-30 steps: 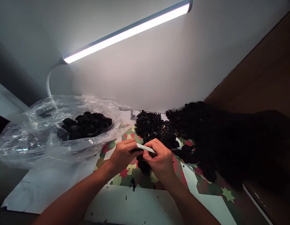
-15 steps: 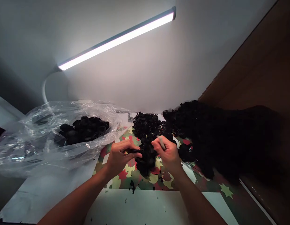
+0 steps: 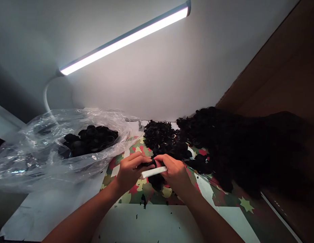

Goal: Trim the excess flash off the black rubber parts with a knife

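Observation:
My left hand [image 3: 133, 170] pinches a small black rubbery piece [image 3: 152, 162] between thumb and fingers. Close against it, my right hand [image 3: 175, 171] is closed around a white stick-like tool [image 3: 154, 172], whose blunt end points left toward my left hand. The tool's other end is hidden by my fingers. Both hands meet over a small black heap [image 3: 157, 183], partly covered by them. Just beyond lies a pile of black scraps [image 3: 159, 133].
A clear plastic bag [image 3: 47, 165] with black round parts [image 3: 92, 140] lies at the left. A large dark heap [image 3: 248, 145] fills the right, beside a cardboard wall [image 3: 281, 77]. A patterned sheet [image 3: 126, 196] is underneath. A lit tube lamp [image 3: 126, 40] hangs above.
My right hand has come left and turned, bringing the white tool into fuller view and up to the black piece. My left hand has stayed nearly in place.

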`<state>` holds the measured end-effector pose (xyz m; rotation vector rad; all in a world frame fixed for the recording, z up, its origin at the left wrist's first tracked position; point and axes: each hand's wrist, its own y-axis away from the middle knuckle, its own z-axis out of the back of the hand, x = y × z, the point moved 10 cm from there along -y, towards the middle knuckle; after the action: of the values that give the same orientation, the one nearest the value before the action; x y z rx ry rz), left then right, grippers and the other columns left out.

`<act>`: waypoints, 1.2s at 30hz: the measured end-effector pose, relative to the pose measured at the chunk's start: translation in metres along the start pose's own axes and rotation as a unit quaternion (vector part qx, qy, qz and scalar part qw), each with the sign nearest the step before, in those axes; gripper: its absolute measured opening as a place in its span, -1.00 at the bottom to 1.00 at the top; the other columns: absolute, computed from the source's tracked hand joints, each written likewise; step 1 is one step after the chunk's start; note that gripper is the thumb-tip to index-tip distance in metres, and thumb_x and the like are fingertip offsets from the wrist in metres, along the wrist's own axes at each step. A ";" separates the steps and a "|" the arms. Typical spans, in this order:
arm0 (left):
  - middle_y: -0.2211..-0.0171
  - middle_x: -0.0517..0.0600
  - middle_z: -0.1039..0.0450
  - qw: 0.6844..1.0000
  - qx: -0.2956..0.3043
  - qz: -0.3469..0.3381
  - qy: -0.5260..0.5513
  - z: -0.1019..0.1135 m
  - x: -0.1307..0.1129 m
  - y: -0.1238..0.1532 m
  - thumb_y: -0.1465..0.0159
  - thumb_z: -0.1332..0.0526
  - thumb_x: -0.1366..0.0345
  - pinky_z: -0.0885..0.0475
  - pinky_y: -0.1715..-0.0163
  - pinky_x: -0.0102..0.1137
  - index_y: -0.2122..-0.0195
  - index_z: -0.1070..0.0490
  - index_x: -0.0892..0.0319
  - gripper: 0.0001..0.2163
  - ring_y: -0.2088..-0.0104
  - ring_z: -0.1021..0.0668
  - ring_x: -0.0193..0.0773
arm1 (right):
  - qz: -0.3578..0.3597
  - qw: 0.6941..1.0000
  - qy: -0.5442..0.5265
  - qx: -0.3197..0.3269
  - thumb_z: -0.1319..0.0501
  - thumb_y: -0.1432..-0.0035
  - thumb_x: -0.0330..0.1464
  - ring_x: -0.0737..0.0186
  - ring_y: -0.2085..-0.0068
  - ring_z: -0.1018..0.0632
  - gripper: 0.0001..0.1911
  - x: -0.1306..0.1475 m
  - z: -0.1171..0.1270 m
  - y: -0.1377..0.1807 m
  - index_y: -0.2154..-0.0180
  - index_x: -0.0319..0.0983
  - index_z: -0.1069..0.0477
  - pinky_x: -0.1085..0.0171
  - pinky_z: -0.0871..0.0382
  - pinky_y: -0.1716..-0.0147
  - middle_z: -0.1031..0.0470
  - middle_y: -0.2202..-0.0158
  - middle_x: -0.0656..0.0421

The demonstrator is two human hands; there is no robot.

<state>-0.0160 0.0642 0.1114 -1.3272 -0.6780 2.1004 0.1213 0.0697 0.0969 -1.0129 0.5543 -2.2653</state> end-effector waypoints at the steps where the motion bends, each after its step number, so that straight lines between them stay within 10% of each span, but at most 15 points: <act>1: 0.44 0.01 -0.63 1.000 -0.015 -0.014 0.007 0.003 -0.005 0.001 -0.25 -0.38 0.37 -0.53 0.44 -0.45 0.33 -0.63 0.13 -0.97 0.45 -0.64 -0.28 | -0.037 0.999 0.009 -0.012 -0.11 -0.30 -0.46 0.30 0.47 -0.52 -0.81 -0.011 0.002 0.000 0.30 -0.20 -0.48 0.36 -0.35 0.46 -0.54 0.44 0.19; 9: 0.43 -0.02 -0.66 0.977 -0.099 0.085 0.170 0.022 0.017 0.003 -0.05 -0.53 0.31 -0.57 0.39 -0.41 0.38 -0.63 0.12 -0.86 0.40 -0.65 -0.24 | -0.271 0.952 -0.103 -0.104 -0.15 -0.29 -0.19 0.30 0.53 -0.39 -0.72 -0.107 0.038 0.008 0.40 -0.21 -0.42 0.34 -0.20 0.52 -0.48 0.53 0.23; 17: 0.37 0.06 -0.66 0.934 -0.092 0.208 0.275 0.007 0.046 0.010 -0.03 -0.54 0.30 -0.50 0.61 -0.49 0.37 -0.65 0.19 -0.83 0.51 -0.61 -0.29 | -0.243 0.959 -0.145 -0.013 -0.14 -0.19 -0.36 0.31 0.50 -0.37 -0.81 -0.078 0.018 0.006 0.33 -0.22 -0.54 0.33 -0.21 0.51 -0.51 0.44 0.20; 25: 0.40 0.05 -0.64 0.913 -0.068 0.252 0.313 -0.010 0.060 0.016 -0.03 -0.54 0.25 -0.50 0.55 -0.48 0.35 -0.67 0.19 -0.80 0.50 -0.60 -0.30 | -0.312 0.879 -0.354 0.071 -0.27 -0.19 -0.09 0.35 0.58 -0.33 -0.67 -0.032 -0.023 0.016 0.28 -0.24 -0.57 0.37 -0.22 0.59 -0.33 0.63 0.29; 36: 0.46 0.04 -0.63 0.830 -0.043 0.347 0.434 -0.041 0.070 0.027 0.16 -0.61 0.13 -0.50 0.55 -0.48 0.34 -0.68 0.23 -0.61 0.54 -0.55 -0.32 | -0.375 0.815 -0.441 0.015 -0.36 -0.07 -0.12 0.42 0.66 -0.19 -0.70 -0.035 -0.032 0.026 0.36 -0.24 -0.52 0.40 -0.07 0.70 -0.21 0.71 0.36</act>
<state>-0.0081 0.0985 0.0330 -2.5926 0.1495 1.5893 0.1246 0.0775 0.0436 -2.3582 -0.3585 -1.9869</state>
